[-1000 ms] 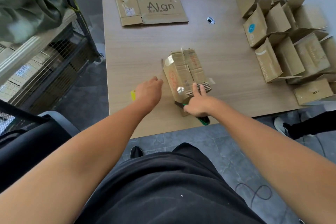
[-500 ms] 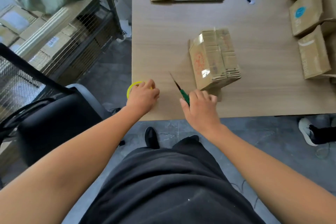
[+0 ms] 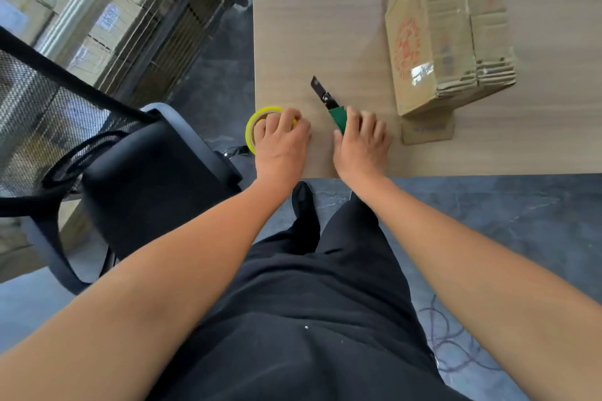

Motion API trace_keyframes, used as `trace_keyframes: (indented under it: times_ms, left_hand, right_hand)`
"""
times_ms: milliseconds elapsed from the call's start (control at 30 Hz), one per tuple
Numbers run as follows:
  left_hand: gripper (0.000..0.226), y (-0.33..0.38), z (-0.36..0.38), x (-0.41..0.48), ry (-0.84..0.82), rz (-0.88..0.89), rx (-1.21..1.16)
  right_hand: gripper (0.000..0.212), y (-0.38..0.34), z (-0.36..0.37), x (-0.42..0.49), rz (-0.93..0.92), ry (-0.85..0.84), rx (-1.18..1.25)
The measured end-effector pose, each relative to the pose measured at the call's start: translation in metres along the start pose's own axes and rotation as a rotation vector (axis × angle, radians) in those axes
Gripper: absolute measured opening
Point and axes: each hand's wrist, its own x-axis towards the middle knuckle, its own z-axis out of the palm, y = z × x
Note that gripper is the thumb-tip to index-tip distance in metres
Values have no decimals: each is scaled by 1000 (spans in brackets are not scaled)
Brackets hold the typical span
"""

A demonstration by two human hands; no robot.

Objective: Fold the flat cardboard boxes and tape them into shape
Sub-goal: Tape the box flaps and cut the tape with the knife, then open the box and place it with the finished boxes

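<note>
Here the left hand (image 3: 281,143) curls its fingers round the yellow tape roll (image 3: 250,127) at the near corner of the table (image 3: 309,26). The right hand (image 3: 361,143) grips a green knife (image 3: 335,114), blade out. The bundled flat boxes (image 3: 446,36) sit beyond it.

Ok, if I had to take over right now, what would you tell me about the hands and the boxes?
Hands: the left hand has its fingers curled on the yellow tape roll at the near left corner of the table. The right hand grips the green knife, blade out and pointing away.
Boxes: the bundle of flat boxes lies right of the knife, wrapped in clear tape.
Done: both tools are in hand; no folded box is in view.
Left: cut the bundle open, fold each box, tape it. Mind the blade.
</note>
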Motion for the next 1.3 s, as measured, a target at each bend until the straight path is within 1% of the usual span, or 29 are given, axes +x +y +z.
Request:
trace_keyframes:
  times_ms: [67,100,133,233,367,433,533,700,767,867,933,1000,1100,1200,1267,1300]
  left_hand:
    - [62,3,-1,2,-135,-119,-30]
    - [70,3,-3,5,-169,-169,-46]
    - [71,4,-6,7,-188,-210,-52]
    - [69,4,-19,12,-235,-273,-75]
    - [62,12,-41,19,-246,-182,-116]
    - [58,20,-50,32,-219,-122,-164]
    - [53,46,-62,64,-128,-33,-246]
    - [48,117,-74,138,-30,116,-369]
    - [48,145,-71,167,-39,175,-394]
    - [49,173,-57,206,-136,229,-349]
    - [47,182,-47,224,-202,238,-310]
    - [42,184,-40,237,-224,212,-315]
    - [34,185,-33,243,-199,89,-438]
    - [33,191,-25,239,-121,-28,-552]
    - [30,195,-21,233,-82,-143,-690]
    - [27,196,-19,230,-77,-236,-792]
  right_hand:
    - [58,-3,0,0,24,-43,29]
    - [59,-4,-3,-1,23,-58,61]
    - [59,-4,-9,-2,5,-63,104]
    - [56,-1,-37,-9,-139,3,211]
    - [51,17,-94,-15,-293,118,283]
    - [52,27,-123,-9,-314,151,275]
    - [55,45,-160,13,-291,175,290]
    - [50,89,-201,76,-263,244,275]
    - [50,109,-207,106,-272,196,274]
    - [51,131,-205,143,-322,45,308]
    - [51,139,-202,163,-373,-40,360]
    - [49,143,-199,179,-423,-85,411]
    - [47,147,-192,194,-455,-104,525]
    - [51,151,-182,198,-409,-153,716]
    - [52,154,-172,200,-369,-248,881]
    - [52,156,-168,200,-321,-317,988]
